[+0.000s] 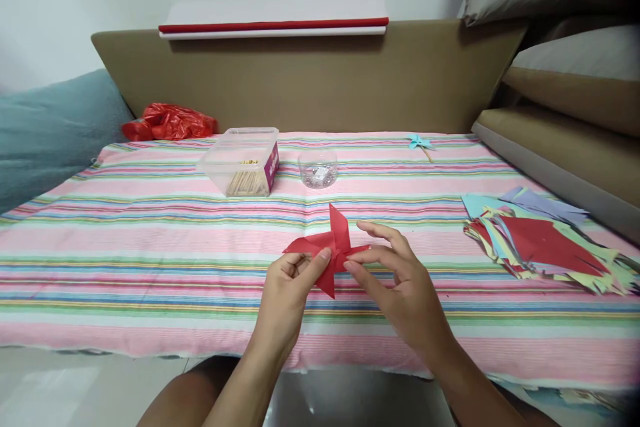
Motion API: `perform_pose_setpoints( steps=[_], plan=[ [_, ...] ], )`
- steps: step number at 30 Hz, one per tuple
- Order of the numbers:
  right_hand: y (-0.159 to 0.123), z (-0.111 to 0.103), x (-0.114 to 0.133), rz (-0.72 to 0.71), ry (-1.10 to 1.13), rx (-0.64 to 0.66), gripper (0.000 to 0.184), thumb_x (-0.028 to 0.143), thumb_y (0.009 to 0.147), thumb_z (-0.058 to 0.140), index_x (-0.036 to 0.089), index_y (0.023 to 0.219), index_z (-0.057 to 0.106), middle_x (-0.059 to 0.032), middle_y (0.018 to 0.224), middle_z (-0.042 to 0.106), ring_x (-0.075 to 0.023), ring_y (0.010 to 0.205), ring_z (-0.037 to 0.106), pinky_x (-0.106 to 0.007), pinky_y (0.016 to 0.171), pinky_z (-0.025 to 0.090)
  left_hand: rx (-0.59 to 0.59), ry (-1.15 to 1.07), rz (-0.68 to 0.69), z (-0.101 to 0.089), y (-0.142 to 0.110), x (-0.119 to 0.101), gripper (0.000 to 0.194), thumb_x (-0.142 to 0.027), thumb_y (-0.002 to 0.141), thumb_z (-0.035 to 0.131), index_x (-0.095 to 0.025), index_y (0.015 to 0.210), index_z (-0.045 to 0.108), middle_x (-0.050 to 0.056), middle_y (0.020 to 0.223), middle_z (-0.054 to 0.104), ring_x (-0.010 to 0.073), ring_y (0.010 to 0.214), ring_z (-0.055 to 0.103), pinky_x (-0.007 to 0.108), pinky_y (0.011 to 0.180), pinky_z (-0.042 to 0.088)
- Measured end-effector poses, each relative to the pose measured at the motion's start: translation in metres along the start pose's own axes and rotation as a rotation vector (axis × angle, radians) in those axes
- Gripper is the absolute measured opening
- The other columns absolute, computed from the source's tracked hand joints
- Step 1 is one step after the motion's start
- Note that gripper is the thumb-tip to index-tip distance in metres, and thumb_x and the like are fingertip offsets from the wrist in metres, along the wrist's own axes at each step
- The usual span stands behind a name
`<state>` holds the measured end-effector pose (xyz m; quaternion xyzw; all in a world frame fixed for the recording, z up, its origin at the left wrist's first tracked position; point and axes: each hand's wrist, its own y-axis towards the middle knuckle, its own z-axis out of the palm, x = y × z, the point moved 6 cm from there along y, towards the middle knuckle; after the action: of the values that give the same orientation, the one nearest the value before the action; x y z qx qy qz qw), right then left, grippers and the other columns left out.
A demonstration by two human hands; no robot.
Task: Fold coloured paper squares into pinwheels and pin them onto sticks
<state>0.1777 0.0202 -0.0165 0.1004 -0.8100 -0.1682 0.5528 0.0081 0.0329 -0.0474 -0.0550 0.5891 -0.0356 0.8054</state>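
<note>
1. While the left hand (pixel 287 290) pinches the red pinwheel (pixel 341 230), its thumb lies across the hub, other fingers curled by the left blade.
2. Right hand (pixel 407 280) sits right of the pinwheel: thumb and index tips close together beside the hub, near the right blade; others spread, raised. Gripping paper or just touching: can't tell.
3. Key relation: hub is between the hands, under the left thumb, just left of the right fingertips. Left hand nearer. Blades point away, toward the person, left, right; no clear long axis.
4. Beyond the pinwheel, on the striped cloth (pixel 150 233): round clear dish (pixel 303 170); farther left, clear box (pixel 220 163) of sticks (pixel 247 183).
5. Far behind-right of it: blue pinwheel (pixel 419 141). Well right: paper pile (pixel 550 240).
</note>
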Motion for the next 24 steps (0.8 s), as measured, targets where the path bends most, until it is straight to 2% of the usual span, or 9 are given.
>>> perform_pose_setpoints(
  steps=[4,9,14,17,21,24],
  plan=[
    [0.0003,-0.0009,-0.0053,0.155,0.086,-0.018,0.011,0.042,0.086,0.075,0.033,0.080,0.078,-0.0037,0.134,0.062,-0.0296,0.131,0.053,-0.045,0.099,0.052,0.040,0.060,0.020,0.0021,-0.0020,-0.0012,0.031,-0.040,0.082,0.081,-0.016,0.069,0.067,-0.002,0.063,0.056,0.0111,0.064,0.049,0.024,0.064,0.042],
    [0.0012,0.0006,-0.0061,0.187,0.109,-0.022,0.013,0.041,0.084,0.077,0.031,0.076,0.076,-0.0042,0.132,0.061,-0.0293,0.130,0.054,-0.047,0.107,0.045,0.056,0.098,0.026,0.0050,-0.0032,-0.0034,0.034,-0.042,0.082,0.080,-0.016,0.066,0.065,-0.003,0.061,0.050,0.0111,0.062,0.044,0.024,0.061,0.039],
    [0.0004,0.0025,-0.0086,0.203,0.129,-0.017,0.015,0.041,0.083,0.077,0.029,0.075,0.074,-0.0037,0.130,0.060,-0.0286,0.130,0.054,-0.046,0.107,0.046,0.059,0.103,0.028,0.0057,-0.0031,-0.0029,0.040,-0.042,0.082,0.080,-0.017,0.061,0.057,-0.005,0.059,0.039,0.0098,0.059,0.037,0.023,0.058,0.037],
    [-0.0009,0.0036,-0.0085,0.234,0.193,-0.008,0.016,0.042,0.083,0.077,0.028,0.076,0.073,-0.0048,0.130,0.058,-0.0277,0.130,0.054,-0.040,0.101,0.053,0.074,0.093,0.021,0.0070,-0.0035,-0.0018,0.041,-0.042,0.082,0.080,-0.017,0.060,0.055,-0.005,0.059,0.037,0.0097,0.059,0.036,0.022,0.058,0.038],
    [-0.0015,0.0055,-0.0075,0.251,0.254,-0.004,0.017,0.040,0.083,0.078,0.026,0.076,0.072,-0.0061,0.129,0.056,-0.0276,0.128,0.056,-0.035,0.089,0.060,0.088,0.098,0.012,0.0086,-0.0041,-0.0008,0.033,-0.042,0.082,0.080,-0.017,0.068,0.064,-0.004,0.060,0.042,0.0107,0.061,0.038,0.023,0.060,0.041],
    [-0.0012,0.0065,-0.0080,0.251,0.271,-0.004,0.017,0.040,0.082,0.078,0.026,0.076,0.072,-0.0058,0.128,0.056,-0.0272,0.128,0.056,-0.032,0.086,0.061,0.066,0.116,0.022,0.0075,-0.0042,-0.0014,0.037,-0.043,0.082,0.080,-0.017,0.063,0.060,-0.005,0.059,0.036,0.0102,0.060,0.034,0.023,0.058,0.038]
  ],
)
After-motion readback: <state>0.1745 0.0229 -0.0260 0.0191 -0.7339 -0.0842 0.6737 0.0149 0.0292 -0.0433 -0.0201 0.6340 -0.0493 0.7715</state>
